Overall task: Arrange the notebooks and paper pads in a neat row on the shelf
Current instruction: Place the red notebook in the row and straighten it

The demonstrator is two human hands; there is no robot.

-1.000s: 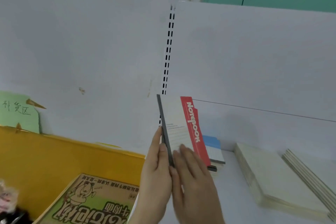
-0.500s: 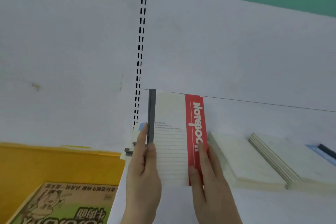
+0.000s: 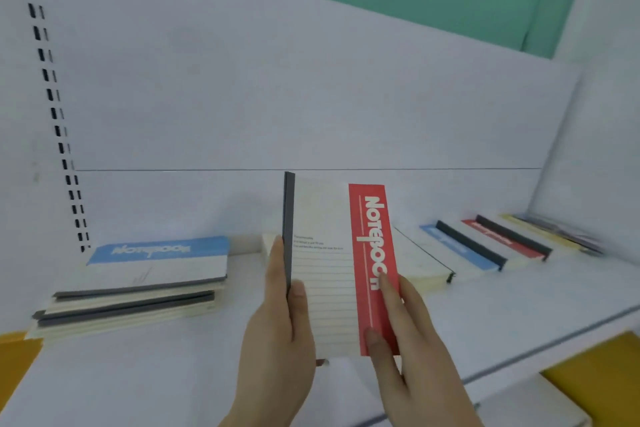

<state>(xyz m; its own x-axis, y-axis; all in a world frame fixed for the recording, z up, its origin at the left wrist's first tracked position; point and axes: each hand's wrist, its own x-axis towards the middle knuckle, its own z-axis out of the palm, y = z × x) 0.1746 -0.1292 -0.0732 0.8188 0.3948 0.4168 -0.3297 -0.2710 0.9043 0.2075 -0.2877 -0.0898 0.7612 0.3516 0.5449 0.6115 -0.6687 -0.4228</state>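
Observation:
I hold a cream notebook with a red band [image 3: 332, 263] upright above the white shelf [image 3: 173, 374], cover facing me. My left hand [image 3: 280, 329] grips its dark spine edge, thumb on the cover. My right hand [image 3: 412, 340] holds the red-band edge, thumb on the cover and fingers behind. A stack of notebooks topped by a blue-band one [image 3: 145, 274] lies flat at the left. To the right, a row of overlapping notebooks [image 3: 485, 246] lies along the back of the shelf.
The white back panel [image 3: 277, 97] rises behind the shelf, with a slotted upright [image 3: 52, 107] at the left and a white side wall [image 3: 595, 149] at the right. Yellow surfaces show at the lower left [image 3: 14, 357] and lower right [image 3: 602, 378].
The view has swung right and both hands carried the red-band notebook rightward along the shelf. The notebook turned from edge-on to face-on. The green comic book and yellow bin have left the view.

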